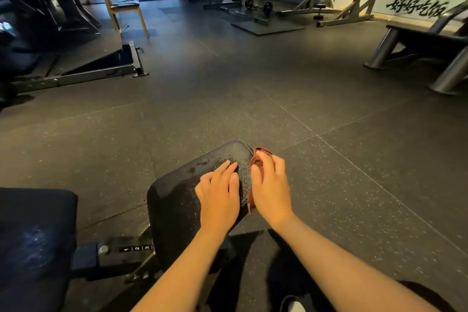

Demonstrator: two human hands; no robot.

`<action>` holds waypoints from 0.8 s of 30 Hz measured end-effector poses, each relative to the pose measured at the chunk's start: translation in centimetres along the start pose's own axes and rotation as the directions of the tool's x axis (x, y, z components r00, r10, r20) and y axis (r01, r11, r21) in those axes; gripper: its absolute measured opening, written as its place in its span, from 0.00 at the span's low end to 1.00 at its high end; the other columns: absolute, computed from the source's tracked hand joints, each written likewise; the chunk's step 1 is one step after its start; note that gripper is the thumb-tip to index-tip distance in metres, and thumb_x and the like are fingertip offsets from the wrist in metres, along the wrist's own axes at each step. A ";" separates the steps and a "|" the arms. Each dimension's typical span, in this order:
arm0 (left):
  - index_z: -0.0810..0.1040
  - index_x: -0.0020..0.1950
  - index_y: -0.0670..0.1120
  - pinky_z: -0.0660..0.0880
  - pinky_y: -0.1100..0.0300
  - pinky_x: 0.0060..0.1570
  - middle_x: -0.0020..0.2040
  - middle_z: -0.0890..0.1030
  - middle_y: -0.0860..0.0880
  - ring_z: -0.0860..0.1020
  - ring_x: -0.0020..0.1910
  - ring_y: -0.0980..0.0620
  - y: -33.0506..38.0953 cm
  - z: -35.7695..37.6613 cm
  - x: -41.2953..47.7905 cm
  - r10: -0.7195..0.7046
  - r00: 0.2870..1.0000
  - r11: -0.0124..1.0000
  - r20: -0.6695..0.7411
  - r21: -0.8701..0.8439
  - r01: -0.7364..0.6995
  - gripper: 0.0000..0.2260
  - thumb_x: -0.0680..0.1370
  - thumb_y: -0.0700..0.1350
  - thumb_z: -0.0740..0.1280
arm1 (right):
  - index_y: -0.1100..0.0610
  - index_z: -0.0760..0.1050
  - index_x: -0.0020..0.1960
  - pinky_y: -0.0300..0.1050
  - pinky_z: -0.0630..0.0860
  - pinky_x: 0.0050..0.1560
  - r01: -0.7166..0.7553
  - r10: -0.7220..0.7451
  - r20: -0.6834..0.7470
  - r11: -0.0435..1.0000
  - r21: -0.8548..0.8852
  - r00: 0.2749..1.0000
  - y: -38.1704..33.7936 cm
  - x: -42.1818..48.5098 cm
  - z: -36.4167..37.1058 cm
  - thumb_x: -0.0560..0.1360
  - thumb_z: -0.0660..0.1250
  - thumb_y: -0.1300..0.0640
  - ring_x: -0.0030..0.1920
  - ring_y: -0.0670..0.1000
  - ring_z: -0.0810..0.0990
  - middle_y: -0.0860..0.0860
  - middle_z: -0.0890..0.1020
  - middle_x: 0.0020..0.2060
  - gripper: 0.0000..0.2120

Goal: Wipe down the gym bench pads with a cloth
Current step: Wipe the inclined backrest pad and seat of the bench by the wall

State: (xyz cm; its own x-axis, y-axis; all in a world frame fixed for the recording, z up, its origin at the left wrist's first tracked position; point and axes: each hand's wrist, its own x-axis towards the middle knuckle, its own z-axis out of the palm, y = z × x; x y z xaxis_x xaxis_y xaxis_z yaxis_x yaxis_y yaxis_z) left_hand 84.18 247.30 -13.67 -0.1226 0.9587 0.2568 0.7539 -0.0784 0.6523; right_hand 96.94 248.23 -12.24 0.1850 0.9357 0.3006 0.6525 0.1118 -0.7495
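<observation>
The person leans over a black bench pad (182, 192), its textured surface speckled with damp spots. The left hand (219, 197) lies flat on the pad's top, its fingers (225, 167) straight and together, holding nothing. The right hand (271, 185) is at the pad's right edge, its fingers (268, 159) curled over a brown cloth (256, 161) and pressing it against the pad's side; cloth shows above and below the hand. A second dark pad (35, 230) sits lower left, joined by a frame marked 1, 2, 3. The dark rubber floor (253, 88) lies all around.
</observation>
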 end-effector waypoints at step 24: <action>0.72 0.74 0.58 0.54 0.61 0.63 0.75 0.69 0.60 0.58 0.62 0.64 0.8 -0.2 1.1 -0.028 1.000 0.997 -0.013 -0.070 0.027 0.19 0.86 0.53 0.49 | 0.48 0.68 0.73 0.52 0.71 0.64 0.056 0.013 0.188 0.931 -0.360 0.982 -3.3 5.2 1.3 0.84 0.53 0.51 0.69 0.53 0.68 0.50 0.68 0.71 0.18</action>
State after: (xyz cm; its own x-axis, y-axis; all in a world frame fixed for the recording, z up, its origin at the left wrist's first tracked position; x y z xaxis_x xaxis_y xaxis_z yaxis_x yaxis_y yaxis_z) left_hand 84.55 248.26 -12.75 -0.1517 0.9569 0.2476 0.7035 -0.0714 0.7071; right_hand 94.81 253.12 -8.99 0.0520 0.9833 0.1744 0.8826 0.0364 -0.4687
